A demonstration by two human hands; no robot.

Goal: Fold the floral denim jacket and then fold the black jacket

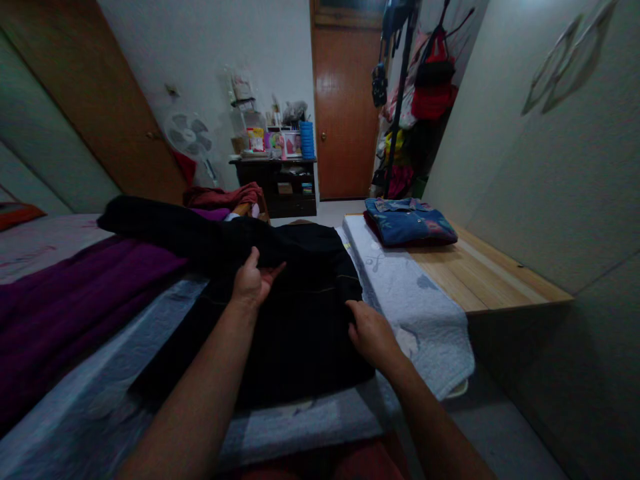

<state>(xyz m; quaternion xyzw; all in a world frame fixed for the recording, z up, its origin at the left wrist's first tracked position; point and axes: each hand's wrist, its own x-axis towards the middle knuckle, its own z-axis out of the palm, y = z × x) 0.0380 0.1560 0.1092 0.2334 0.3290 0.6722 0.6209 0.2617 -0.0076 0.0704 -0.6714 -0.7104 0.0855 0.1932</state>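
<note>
A black long-sleeved garment [305,347] lies spread on the bed. One sleeve-like part [150,223] reaches out to the far left, and a thin pale seam line crosses the middle. My left hand [253,280] rests at the centre of the cloth, thumb raised and fingers stretched out, holding nothing that I can see. At the garment's right edge, my right hand [373,330] has its fingers closed on the black fabric. Its fingertips are partly hidden by the cloth.
A folded denim garment [413,221] lies on a wooden board [500,273] at the right. Beside it is a grey patterned bed cover [425,313]. A purple blanket [90,293] covers the left side. Behind stand a dark cabinet [250,190], a fan [189,135] and a wooden door [345,100].
</note>
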